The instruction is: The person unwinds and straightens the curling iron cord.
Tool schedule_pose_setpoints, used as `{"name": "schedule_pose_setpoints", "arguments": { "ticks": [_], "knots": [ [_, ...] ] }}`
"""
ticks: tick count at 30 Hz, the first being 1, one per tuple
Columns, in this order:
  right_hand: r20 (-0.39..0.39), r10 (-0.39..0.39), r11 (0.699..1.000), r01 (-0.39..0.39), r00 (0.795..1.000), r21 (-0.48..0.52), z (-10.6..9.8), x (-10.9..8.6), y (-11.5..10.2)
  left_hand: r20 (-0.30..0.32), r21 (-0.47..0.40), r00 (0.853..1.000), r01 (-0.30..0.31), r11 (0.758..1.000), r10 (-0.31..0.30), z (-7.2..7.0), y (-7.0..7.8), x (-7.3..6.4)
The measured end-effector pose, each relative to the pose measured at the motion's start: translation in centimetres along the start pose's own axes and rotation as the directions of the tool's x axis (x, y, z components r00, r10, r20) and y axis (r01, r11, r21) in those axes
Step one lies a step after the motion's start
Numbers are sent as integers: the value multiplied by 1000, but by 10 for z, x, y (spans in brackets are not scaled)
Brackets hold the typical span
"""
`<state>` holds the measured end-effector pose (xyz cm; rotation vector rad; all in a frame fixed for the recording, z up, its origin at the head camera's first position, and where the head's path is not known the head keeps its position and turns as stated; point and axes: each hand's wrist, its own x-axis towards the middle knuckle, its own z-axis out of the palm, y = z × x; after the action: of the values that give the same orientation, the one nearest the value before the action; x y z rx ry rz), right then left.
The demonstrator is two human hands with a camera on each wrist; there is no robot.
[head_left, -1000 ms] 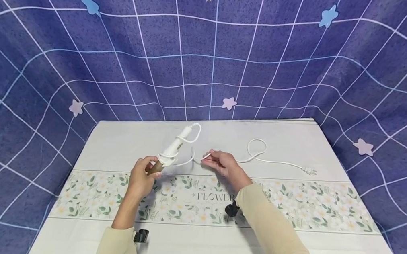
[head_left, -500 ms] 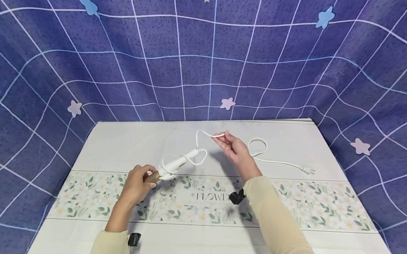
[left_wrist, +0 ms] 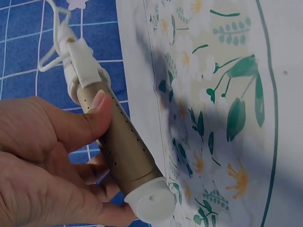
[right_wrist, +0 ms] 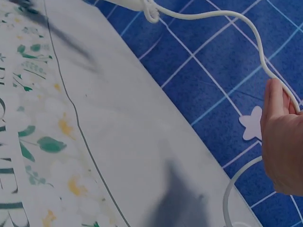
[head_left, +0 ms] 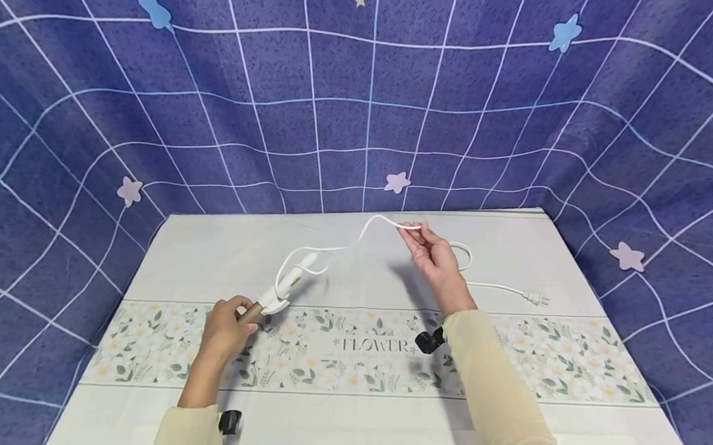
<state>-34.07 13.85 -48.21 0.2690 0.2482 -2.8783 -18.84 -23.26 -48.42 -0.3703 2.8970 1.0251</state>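
Observation:
A curling iron (head_left: 284,283) with a white handle and a gold barrel (left_wrist: 125,142) is held up in my left hand (head_left: 228,324). In the left wrist view, thumb and fingers grip the barrel, which has rows of small holes and a white end cap (left_wrist: 152,201). Its white cord (head_left: 362,233) loops around the handle. My right hand (head_left: 436,258) pinches the cord between thumb and fingers, above the table's far part. From there the cord runs down behind the hand to a two-pin plug (head_left: 536,299) lying on the table. In the right wrist view, the right hand (right_wrist: 284,142) shows at the right edge.
A white cloth with a flowered band and the word FLOWER covers the table (head_left: 371,422). Behind and at both sides hangs a blue curtain (head_left: 314,127) with a grid and stars. A black wrist mount (head_left: 429,340) sits on the right sleeve, another (head_left: 229,422) on the left.
My right hand has moved up and to the right, drawing the cord out from the handle. My left hand has shifted slightly left and down with the curling iron.

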Motion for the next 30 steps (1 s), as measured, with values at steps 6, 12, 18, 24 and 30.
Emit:
{"name": "schedule_pose_setpoints", "arguments": {
  "ticks": [6, 12, 18, 24, 30],
  "knots": [
    [-48, 34, 999, -35, 998, -11, -8, 1, -9, -26, -31, 999, 32, 999, -33, -5, -6, 1],
    [-103, 49, 998, -53, 993, -36, -17, 3, -16, -52, -110, 998, 22, 994, -28, -11, -5, 1],
    [-131, 49, 997, -56, 990, -47, -22, 7, -19, -64, -160, 998, -17, 987, 7, -16, -7, 3],
    [-159, 44, 994, -60, 986, -95, -24, 13, -19, -20, -165, 995, -95, 982, 94, -19, -10, 5],
    [-172, 29, 992, -50, 985, -116, -28, 18, -21, 79, -141, 965, -237, 961, 250, -19, -15, 4]
  ]
}}
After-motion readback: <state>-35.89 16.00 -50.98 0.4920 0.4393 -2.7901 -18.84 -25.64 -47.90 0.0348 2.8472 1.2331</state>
